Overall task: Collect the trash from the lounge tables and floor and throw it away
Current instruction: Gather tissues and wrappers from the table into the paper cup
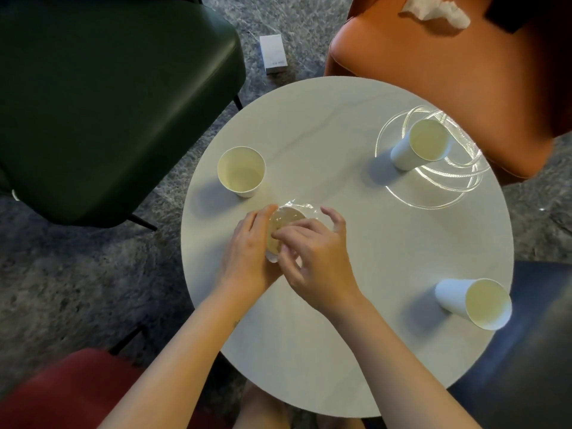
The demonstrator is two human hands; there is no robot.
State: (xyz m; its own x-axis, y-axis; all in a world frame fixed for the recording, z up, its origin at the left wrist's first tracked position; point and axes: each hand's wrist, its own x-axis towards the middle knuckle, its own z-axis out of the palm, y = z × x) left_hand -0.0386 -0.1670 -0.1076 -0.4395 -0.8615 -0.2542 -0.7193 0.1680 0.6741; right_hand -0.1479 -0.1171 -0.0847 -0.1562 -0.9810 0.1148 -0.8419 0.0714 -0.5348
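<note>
Your left hand (pixel 247 246) grips the cup (pixel 286 219); your right hand (pixel 317 261) pinches film (pixel 305 209) at its rim, other fingers spread. Squeeze hard and the cup could buckle, shedding film.

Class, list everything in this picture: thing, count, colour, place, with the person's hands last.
Table: one, white, centre.
Chairs: four; green, orange, red, dark, round the table.
Carpet: one, grey, floor.
Paper cups: four, white; three on the table, left, far right, near right; one held.
Clear tubing: one coil, around the far right cup.
Clear wrap: one piece, on the held cup.
Box: one, white, on the carpet.
Tissue: one, white, on the orange chair.
Hands: left grips the held cup; right at the wrap, grip unclear.
</note>
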